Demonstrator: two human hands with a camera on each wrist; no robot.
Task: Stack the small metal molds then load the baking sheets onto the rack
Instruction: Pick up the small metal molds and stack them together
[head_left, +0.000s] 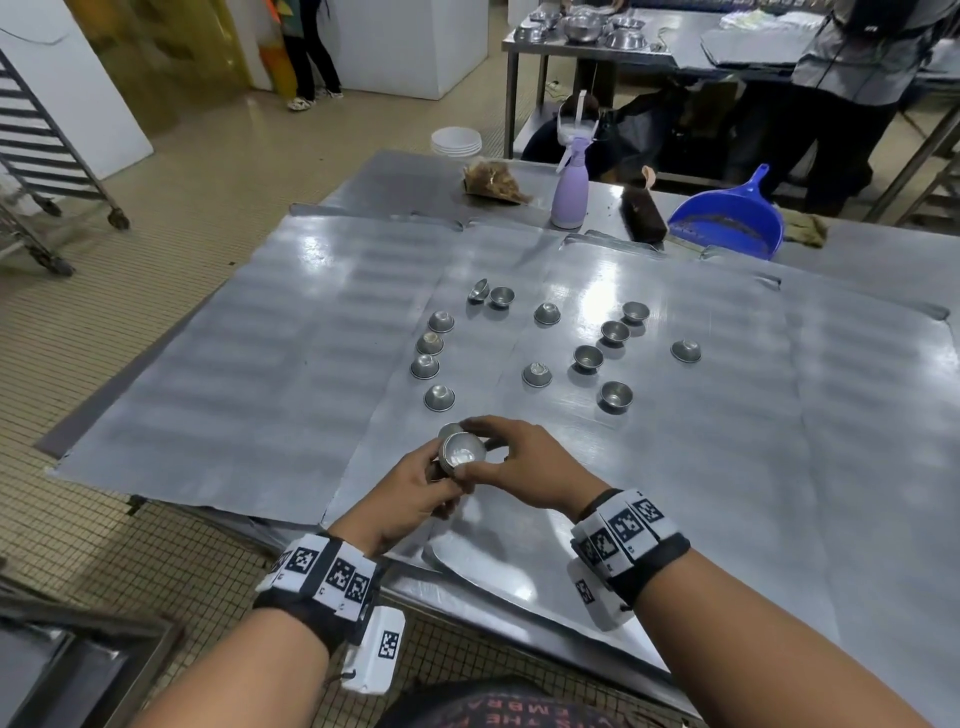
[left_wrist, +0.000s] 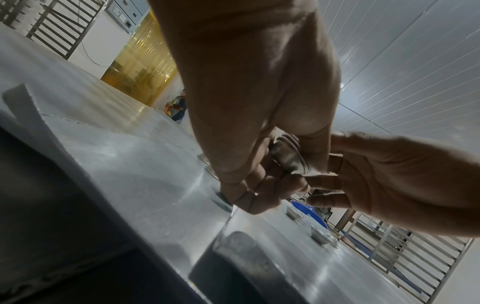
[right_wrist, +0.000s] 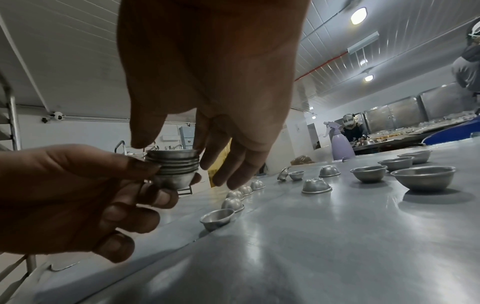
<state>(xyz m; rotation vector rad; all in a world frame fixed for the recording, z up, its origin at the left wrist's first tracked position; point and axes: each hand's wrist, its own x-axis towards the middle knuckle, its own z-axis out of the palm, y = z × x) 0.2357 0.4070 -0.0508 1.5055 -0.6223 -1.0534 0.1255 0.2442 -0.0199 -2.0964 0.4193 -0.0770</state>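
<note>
My left hand grips a short stack of nested small metal molds from below, just above the near part of the baking sheets. My right hand pinches the rim of the top mold between thumb and index finger. The right wrist view shows the stack with several rims, my left hand under it and my right hand above. In the left wrist view the stack is mostly covered by fingers. Several loose molds lie scattered on the sheets, some upright, some upside down.
A wheeled rack stands on the floor at far left. Along the table's far edge are a purple spray bottle, a brush, a blue dustpan and a crumb bag. People stand by another steel table behind.
</note>
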